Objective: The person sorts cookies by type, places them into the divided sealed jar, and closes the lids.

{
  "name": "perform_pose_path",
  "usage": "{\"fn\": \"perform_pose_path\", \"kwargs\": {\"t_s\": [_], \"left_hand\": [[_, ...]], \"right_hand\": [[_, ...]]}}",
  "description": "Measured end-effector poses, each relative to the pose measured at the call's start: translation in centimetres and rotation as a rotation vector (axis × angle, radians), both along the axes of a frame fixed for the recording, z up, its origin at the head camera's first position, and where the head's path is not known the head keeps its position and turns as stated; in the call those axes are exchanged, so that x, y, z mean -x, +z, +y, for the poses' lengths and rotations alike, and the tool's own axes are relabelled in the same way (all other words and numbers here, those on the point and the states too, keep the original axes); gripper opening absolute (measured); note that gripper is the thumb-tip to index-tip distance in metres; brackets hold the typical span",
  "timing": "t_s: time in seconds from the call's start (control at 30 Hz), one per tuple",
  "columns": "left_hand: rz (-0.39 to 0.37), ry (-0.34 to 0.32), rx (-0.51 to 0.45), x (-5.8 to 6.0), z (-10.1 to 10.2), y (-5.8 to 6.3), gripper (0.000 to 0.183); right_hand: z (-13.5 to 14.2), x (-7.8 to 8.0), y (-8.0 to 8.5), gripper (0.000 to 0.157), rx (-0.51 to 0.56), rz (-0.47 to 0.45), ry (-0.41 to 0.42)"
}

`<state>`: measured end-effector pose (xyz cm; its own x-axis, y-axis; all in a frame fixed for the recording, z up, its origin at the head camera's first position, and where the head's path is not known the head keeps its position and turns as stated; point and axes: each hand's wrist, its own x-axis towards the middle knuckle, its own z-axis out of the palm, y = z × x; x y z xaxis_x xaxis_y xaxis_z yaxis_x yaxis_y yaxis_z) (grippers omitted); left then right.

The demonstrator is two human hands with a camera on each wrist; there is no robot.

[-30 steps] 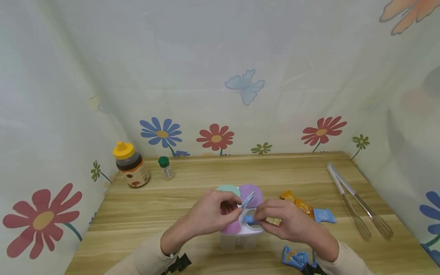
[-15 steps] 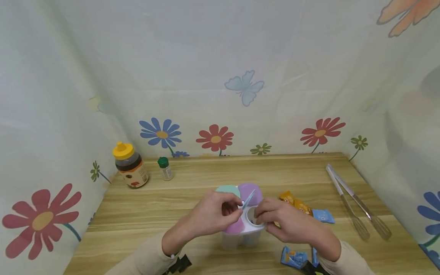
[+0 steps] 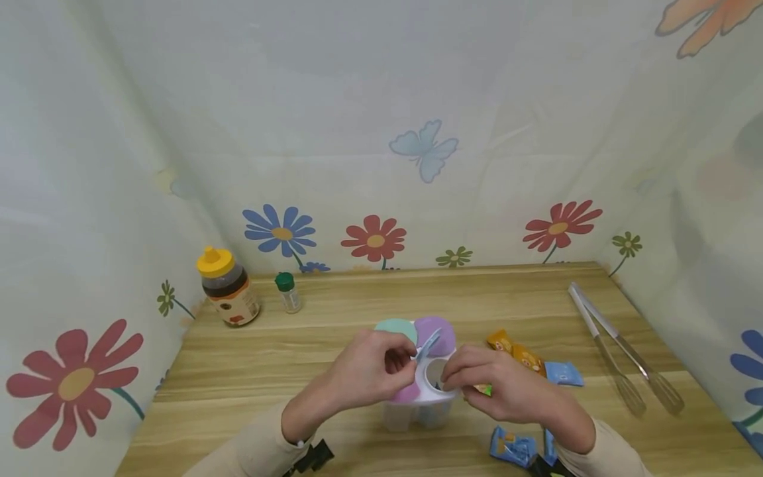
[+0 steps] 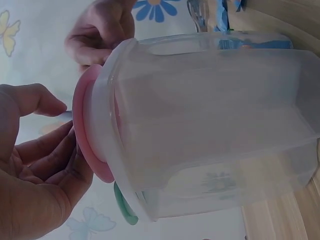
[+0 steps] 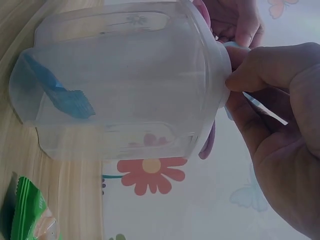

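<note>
Head view, left hand [image 3: 369, 370] pinching lid [image 3: 428, 346], right hand [image 3: 503, 385] curled, perhaps touching container [image 3: 398, 417]

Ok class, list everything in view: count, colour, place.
Container: 1, clear, front centre
Closed lids: 3, mint, purple, pink, on container
Raised lid: 1, light blue, above container
Inner packet: 1, blue, in container
Orange packets: 2, orange, centre right
Pale packet: 1, light blue, alongside
Green packet: 1, green, near container
Front packets: 2, blue, front right
Tongs: 1, silver, far right
Bottle: 1, yellow-capped, back left
Shaker: 1, green-capped, beside bottle
Table: 1, tan, below
Backdrop: 1, pale floral, behind
Left hand: 1, at raised lid
Right hand: 1, at opening
Sleeves: 2, cream, forearms
Gear: 2, black, wrists
</note>
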<state>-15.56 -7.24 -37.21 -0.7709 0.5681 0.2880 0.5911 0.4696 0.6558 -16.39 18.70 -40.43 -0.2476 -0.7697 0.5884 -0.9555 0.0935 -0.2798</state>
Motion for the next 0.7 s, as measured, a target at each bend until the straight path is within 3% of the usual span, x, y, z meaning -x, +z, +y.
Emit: {"fn": "perform_pose_path", "kwargs": {"t_s": [0.17, 0.43, 0.6, 0.7], "left_hand": [[-0.001, 0.008, 0.004, -0.1, 0.0, 0.1, 0.007], [-0.010, 0.018, -0.001, -0.2, -0.1, 0.2, 0.008], [0.006, 0.007, -0.014, -0.2, 0.0, 0.0, 0.007], [0.021, 0.005, -0.023, -0.1, 0.0, -0.1, 0.006]], "right_hand": [[0.1, 0.0, 0.0, 0.038, 0.009, 0.013, 0.005], [0.7, 0.2, 0.3, 0.015, 0.054, 0.058, -0.043], [1.3, 0.3, 0.4, 0.018, 0.060, 0.039, -0.083], [1.6, 0.2, 0.4, 0.030, 0.056, 0.024, -0.102]]}}
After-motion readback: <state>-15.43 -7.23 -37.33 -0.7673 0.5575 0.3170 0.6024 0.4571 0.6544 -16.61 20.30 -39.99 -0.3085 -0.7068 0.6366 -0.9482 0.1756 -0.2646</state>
